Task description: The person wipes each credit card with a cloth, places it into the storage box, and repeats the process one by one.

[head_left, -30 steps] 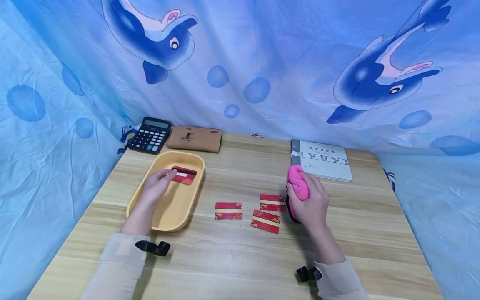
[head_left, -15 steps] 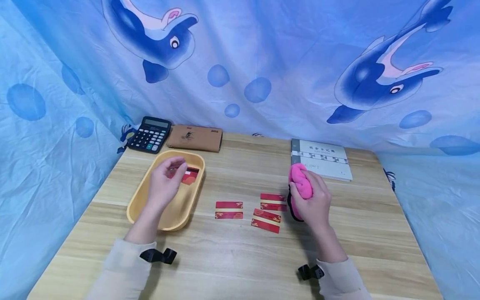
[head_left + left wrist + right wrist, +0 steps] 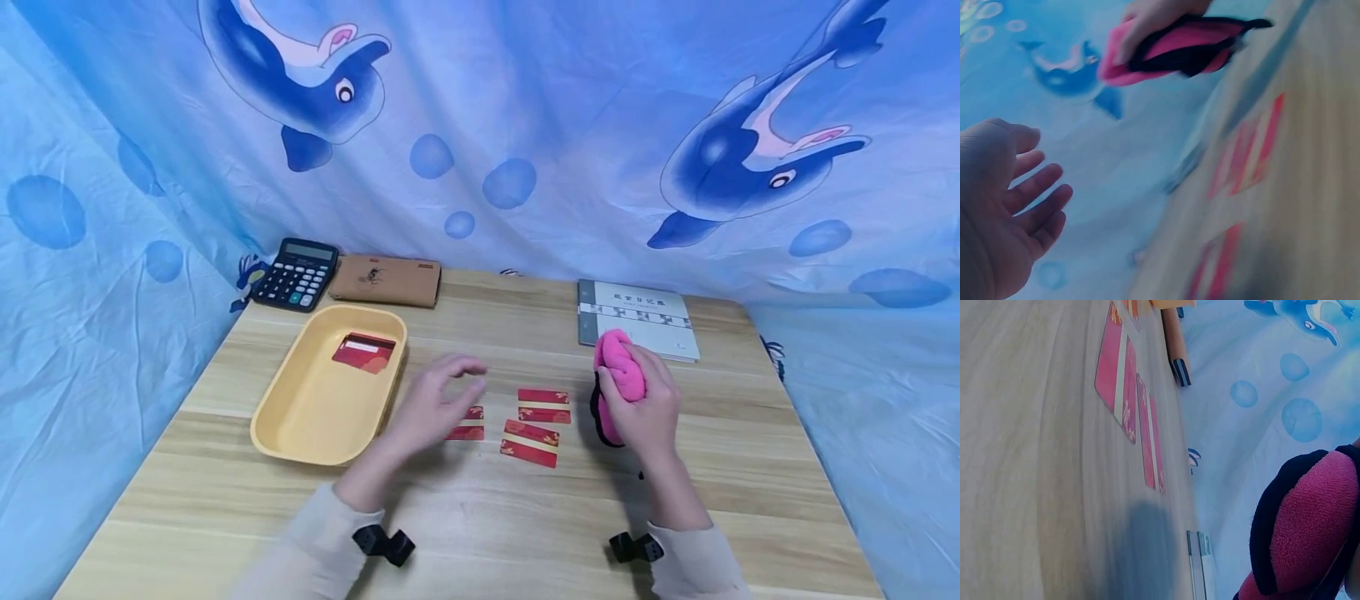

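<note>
My left hand is over the table with nothing in it, its fingers loosely bent, and it partly covers a red card. Two more red cards with pale stripes, an upper one and a lower one, lie to its right. My right hand grips a bunched pink plush piece with black edging, raised above the table; its exact kind is unclear. In the left wrist view, the pink piece shows a black strap-like end. A dark red card lies inside the yellow tray.
A black calculator and a brown wallet lie behind the tray. A grey-white booklet lies at the back right, beyond my right hand. A blue dolphin-print curtain hangs behind the wooden table.
My left hand has left the tray and moved right, over the nearest card on the table. The dark red card stays in the tray. My right hand has shifted slightly right with the pink piece.
</note>
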Available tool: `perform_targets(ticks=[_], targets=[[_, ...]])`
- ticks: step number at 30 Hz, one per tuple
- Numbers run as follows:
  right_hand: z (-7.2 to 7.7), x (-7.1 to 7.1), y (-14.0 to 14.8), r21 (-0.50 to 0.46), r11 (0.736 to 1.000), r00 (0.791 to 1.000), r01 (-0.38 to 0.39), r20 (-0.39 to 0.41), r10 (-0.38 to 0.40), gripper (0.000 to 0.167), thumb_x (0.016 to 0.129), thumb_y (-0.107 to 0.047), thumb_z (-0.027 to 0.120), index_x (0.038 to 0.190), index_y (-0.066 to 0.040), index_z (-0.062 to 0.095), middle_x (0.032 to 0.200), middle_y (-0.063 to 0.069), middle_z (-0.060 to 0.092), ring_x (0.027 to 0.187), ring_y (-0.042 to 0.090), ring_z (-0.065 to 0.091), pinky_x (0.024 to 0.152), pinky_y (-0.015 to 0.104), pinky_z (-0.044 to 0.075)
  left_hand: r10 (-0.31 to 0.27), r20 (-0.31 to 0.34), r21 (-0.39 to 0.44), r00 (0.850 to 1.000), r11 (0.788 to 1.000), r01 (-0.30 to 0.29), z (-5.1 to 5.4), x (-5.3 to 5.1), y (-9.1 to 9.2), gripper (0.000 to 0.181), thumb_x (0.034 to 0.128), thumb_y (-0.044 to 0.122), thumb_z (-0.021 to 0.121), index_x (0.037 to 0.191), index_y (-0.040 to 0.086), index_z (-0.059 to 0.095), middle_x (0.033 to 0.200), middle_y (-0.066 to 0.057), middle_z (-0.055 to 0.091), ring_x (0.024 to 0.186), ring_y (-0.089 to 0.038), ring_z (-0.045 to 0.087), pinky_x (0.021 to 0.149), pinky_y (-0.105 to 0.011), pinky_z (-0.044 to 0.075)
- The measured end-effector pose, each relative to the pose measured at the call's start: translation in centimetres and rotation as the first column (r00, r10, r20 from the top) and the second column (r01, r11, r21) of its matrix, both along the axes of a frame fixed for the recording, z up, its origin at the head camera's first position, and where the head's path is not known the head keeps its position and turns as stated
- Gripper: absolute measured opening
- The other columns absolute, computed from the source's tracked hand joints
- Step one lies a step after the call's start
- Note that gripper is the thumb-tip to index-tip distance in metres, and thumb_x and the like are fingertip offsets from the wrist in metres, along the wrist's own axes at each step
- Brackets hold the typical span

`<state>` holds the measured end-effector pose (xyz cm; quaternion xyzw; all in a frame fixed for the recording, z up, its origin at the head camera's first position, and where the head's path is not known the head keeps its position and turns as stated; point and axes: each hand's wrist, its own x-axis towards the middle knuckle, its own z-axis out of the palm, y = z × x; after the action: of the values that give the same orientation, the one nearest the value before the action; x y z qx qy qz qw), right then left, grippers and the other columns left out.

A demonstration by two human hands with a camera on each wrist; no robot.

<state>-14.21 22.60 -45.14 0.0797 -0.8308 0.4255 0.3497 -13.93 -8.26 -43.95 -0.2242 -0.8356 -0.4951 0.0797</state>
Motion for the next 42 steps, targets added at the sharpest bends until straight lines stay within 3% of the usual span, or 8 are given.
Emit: perform_targets(ticks=[3, 6, 14, 20, 29, 36, 42], targets=[[-0.1, 0.2, 0.4, -0.011, 1.000, 1.000, 0.002, 0.012, -0.002, 0.045, 0.083, -0.005, 0.081, 0.127, -0.004, 0.070, 0.125, 0.014, 0.067, 0.108, 0.030, 0.063, 0.086, 0.009, 0.044, -0.090, 0.063, -0.048, 0.994, 0.995, 0.093, -1.6, -0.3, 2.0, 0.027, 0.0982, 0.022, 0.069, 0.123, 0.010, 0.069, 0.123, -0.002, 0.068, 0.119, -0.018, 0.060, 0.102, -0.040, 0.051], [-0.1, 0.3, 0.7, -0.015, 1.000, 1.000, 0.010, 0.021, -0.009, 0.044, 0.083, -0.005, 0.081, 0.126, -0.004, 0.070, 0.124, 0.015, 0.068, 0.107, 0.030, 0.064, 0.085, 0.009, 0.044, -0.130, 0.124, -0.095, 0.984, 0.985, 0.142, -3.3, -1.0, 3.4, 0.031, 0.0979, 0.021, 0.069, 0.126, 0.009, 0.068, 0.126, -0.003, 0.066, 0.122, -0.019, 0.058, 0.104, -0.040, 0.050], [-0.5, 0.6, 1.3, 0.004, 0.999, 0.996, 0.052, 0.070, -0.052, 0.045, 0.083, -0.006, 0.081, 0.126, -0.005, 0.070, 0.124, 0.014, 0.067, 0.107, 0.030, 0.063, 0.084, 0.009, 0.043, -0.085, 0.163, -0.170, 0.983, 0.979, 0.112, -6.3, -3.2, 5.5, 0.036, 0.0949, 0.023, 0.072, 0.127, 0.007, 0.067, 0.129, -0.006, 0.064, 0.124, -0.024, 0.057, 0.109, -0.041, 0.045], [-0.7, 0.6, 1.6, 0.021, 0.999, 0.995, 0.041, 0.095, -0.043, 0.047, 0.082, -0.008, 0.082, 0.126, -0.004, 0.069, 0.123, 0.014, 0.067, 0.107, 0.030, 0.063, 0.085, 0.009, 0.043, -0.057, 0.165, -0.250, 0.985, 0.963, 0.097, -7.9, -4.0, 6.5, 0.036, 0.0940, 0.025, 0.073, 0.125, 0.009, 0.068, 0.130, -0.006, 0.064, 0.126, -0.024, 0.055, 0.111, -0.041, 0.042], [-0.9, 0.9, 2.4, 0.021, 0.998, 0.992, 0.065, 0.110, -0.067, 0.048, 0.081, -0.009, 0.083, 0.127, -0.005, 0.069, 0.122, 0.013, 0.068, 0.104, 0.025, 0.062, 0.081, 0.010, 0.044, -0.031, 0.078, -0.389, 0.996, 0.919, 0.059, -8.7, -4.9, 7.5, 0.037, 0.0890, 0.029, 0.080, 0.121, 0.013, 0.071, 0.124, -0.002, 0.067, 0.118, -0.022, 0.057, 0.104, -0.037, 0.046], [-1.3, 1.3, 2.8, 0.023, 0.996, 0.985, 0.083, 0.148, -0.085, 0.049, 0.082, -0.010, 0.082, 0.129, -0.007, 0.069, 0.125, 0.011, 0.068, 0.107, 0.026, 0.063, 0.082, 0.009, 0.044, -0.029, 0.099, -0.361, 0.995, 0.930, 0.063, -8.7, -5.0, 7.1, 0.032, 0.0896, 0.026, 0.080, 0.119, 0.015, 0.073, 0.122, 0.000, 0.069, 0.115, -0.021, 0.057, 0.103, -0.037, 0.047], [-1.4, 1.3, 3.1, 0.016, 0.996, 0.983, 0.091, 0.159, -0.093, 0.049, 0.082, -0.012, 0.083, 0.129, -0.009, 0.069, 0.125, 0.008, 0.068, 0.107, 0.024, 0.063, 0.082, 0.009, 0.044, -0.056, 0.118, -0.436, 0.991, 0.894, 0.103, -8.0, -5.3, 6.9, 0.054, 0.0828, 0.033, 0.085, 0.130, 0.013, 0.068, 0.129, -0.003, 0.065, 0.123, -0.024, 0.054, 0.109, -0.040, 0.042]])
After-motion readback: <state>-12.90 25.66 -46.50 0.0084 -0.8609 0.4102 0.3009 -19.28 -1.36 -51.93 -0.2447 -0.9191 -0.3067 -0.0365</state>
